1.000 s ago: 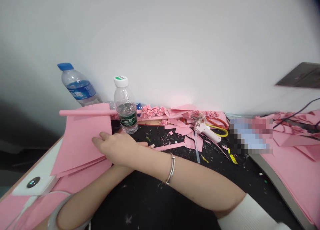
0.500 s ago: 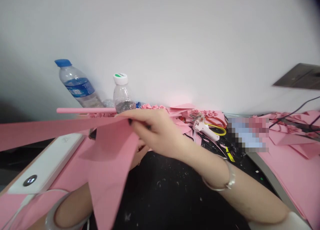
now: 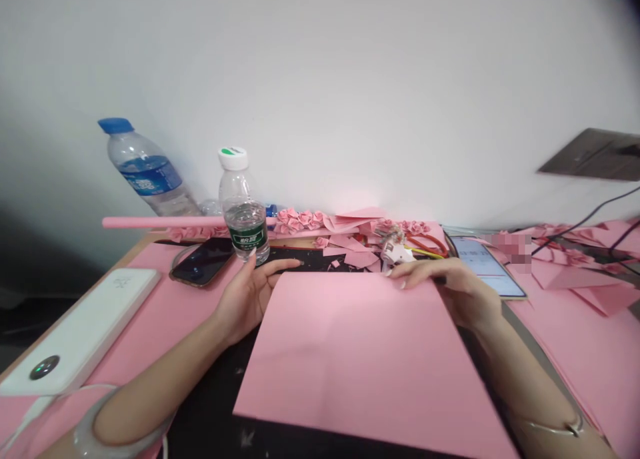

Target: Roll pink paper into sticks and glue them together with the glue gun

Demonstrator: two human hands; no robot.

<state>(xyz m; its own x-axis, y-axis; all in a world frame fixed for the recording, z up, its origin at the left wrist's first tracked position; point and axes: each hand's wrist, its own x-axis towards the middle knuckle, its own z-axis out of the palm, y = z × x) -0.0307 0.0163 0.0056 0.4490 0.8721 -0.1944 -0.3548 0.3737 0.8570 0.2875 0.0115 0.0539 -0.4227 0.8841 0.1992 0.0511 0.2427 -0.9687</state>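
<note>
Carried over from the left side since the earlier frame, the large pink sheet is now being held above the middle of the black surface, and the dark-screened phone at the left is being left uncovered. The sheet's far edge is being gripped near its far right corner by the right hand; its fingers are being kept close together and bent over the edge, while its thumb is being hidden, so its position cannot be told. Near the sheet's far left corner, the left hand is being held open, with thumb and fingers spread apart; whether the sheet is being touched by it cannot be told.

At the far left corner of the black surface, the green-labelled bottle is being kept upright, and a long pink tube is being partly covered by it. Behind, a blue-capped bottle is being propped at a tilt by the wall. Paper roses and a glue gun are being kept along the far edge, the gun partly covered. Near the wooden left edge, a white power bank is being supported by pink paper.
</note>
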